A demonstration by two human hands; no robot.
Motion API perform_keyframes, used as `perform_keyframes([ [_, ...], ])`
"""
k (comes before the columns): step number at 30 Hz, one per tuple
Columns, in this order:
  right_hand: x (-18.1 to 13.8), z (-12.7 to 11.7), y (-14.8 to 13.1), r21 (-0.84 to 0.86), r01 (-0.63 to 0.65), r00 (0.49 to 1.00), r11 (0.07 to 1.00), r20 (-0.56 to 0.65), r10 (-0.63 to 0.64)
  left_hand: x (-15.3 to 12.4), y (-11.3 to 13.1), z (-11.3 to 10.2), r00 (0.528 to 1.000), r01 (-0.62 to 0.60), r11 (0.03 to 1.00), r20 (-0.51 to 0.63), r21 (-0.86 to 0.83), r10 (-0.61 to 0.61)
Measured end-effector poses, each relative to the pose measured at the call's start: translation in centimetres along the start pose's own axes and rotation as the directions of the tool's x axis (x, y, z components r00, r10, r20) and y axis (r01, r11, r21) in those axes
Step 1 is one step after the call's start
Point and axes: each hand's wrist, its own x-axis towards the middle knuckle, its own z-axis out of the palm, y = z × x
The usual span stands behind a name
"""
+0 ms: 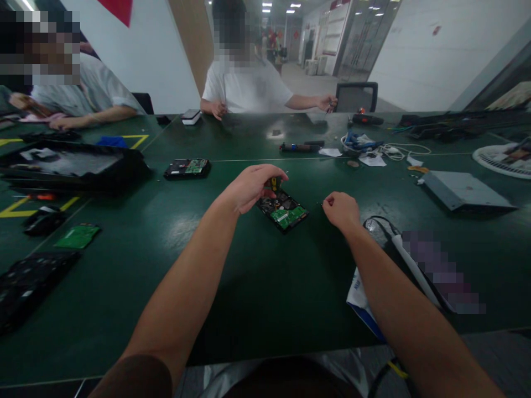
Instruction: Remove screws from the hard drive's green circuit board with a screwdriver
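Observation:
A hard drive (289, 216) lies on the dark green table, its green circuit board facing up. My left hand (254, 187) is over the drive's far left part, with its fingers closed around a short yellow-and-black screwdriver (274, 183). The screwdriver's tip is hidden, so I cannot tell whether it touches a screw. To the right of the drive, my right hand (342, 210) rests near the tabletop, fingers curled together. Whatever they may pinch is too small to make out. Tiny specks, perhaps screws, lie beside those fingertips.
Another hard drive (187, 168) lies farther left, beyond a loose green circuit board (77, 236). A black plastic casing (70, 166) occupies the left side. At right are a grey metal box (468, 190), tangled cables (365, 145) and a white-edged pouch (415, 271). Two people sit across the table.

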Motion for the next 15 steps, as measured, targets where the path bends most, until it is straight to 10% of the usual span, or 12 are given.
perform_keyframes([
  [15,0.11,-0.21,0.29,0.030,-0.062,0.998,0.998,-0.029,0.063,-0.36,0.36,0.24,1.000,0.002,1.000,-0.028,0.027,-0.001],
])
